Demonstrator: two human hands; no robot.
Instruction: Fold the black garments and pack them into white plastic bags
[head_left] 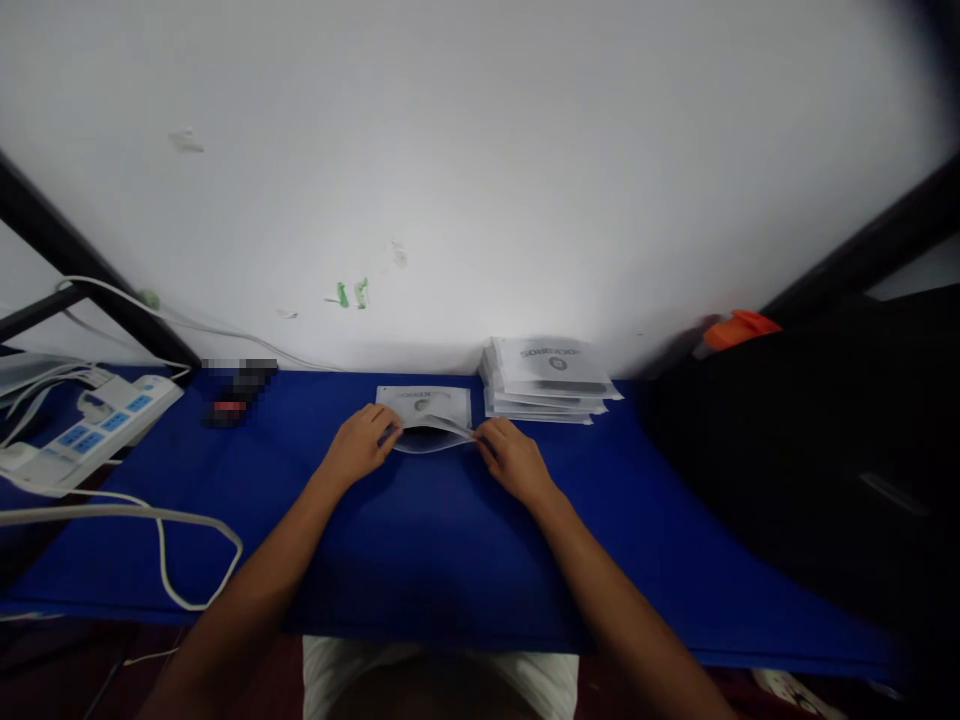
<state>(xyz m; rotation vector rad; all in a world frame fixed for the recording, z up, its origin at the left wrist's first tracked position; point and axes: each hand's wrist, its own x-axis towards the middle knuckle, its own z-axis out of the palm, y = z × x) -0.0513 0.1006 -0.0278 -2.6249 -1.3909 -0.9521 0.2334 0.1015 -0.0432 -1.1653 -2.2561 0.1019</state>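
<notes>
A flat white printed pouch (427,408) lies on the blue table (420,540) in front of me, near the wall. Its near edge is pulled apart into an open mouth. My left hand (362,442) pinches the left corner of that mouth, fingers closed on it. My right hand (512,458) pinches the right corner in the same way. Just to the right, against the wall, stands a stack (547,380) of several similar white pouches.
A white power strip (97,425) with blue labels and white cables (161,540) lies at the left. A small dark object with a red part (232,392) sits at the back left. A large black mass (810,460) with an orange item (739,328) fills the right side.
</notes>
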